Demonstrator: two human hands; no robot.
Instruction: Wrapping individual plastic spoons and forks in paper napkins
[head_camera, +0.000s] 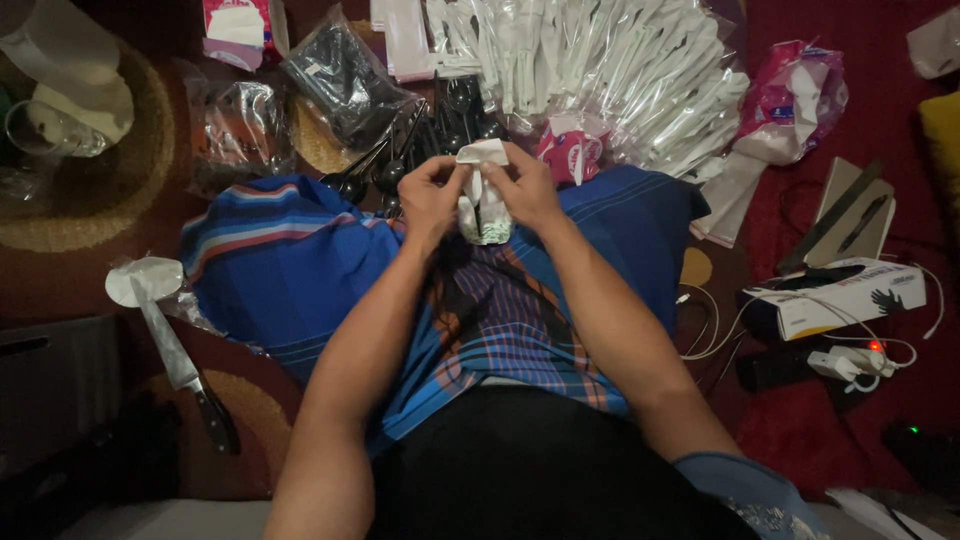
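Observation:
My left hand (432, 192) and my right hand (524, 188) meet in front of me over my lap, which is covered by a blue striped cloth (290, 260). Both hold a folded white napkin (483, 205) that seems wrapped round a dark piece of cutlery, its thin black handle running down between my wrists. Loose black plastic spoons (405, 150) lie just beyond my hands.
A big heap of clear-wrapped white cutlery packs (600, 70) lies ahead. Pink napkin packets (795, 95) sit at right, a bag of black cutlery (345, 80) at left. A knife (180, 365) lies on the floor left. A glove box (845, 295) and cables lie right.

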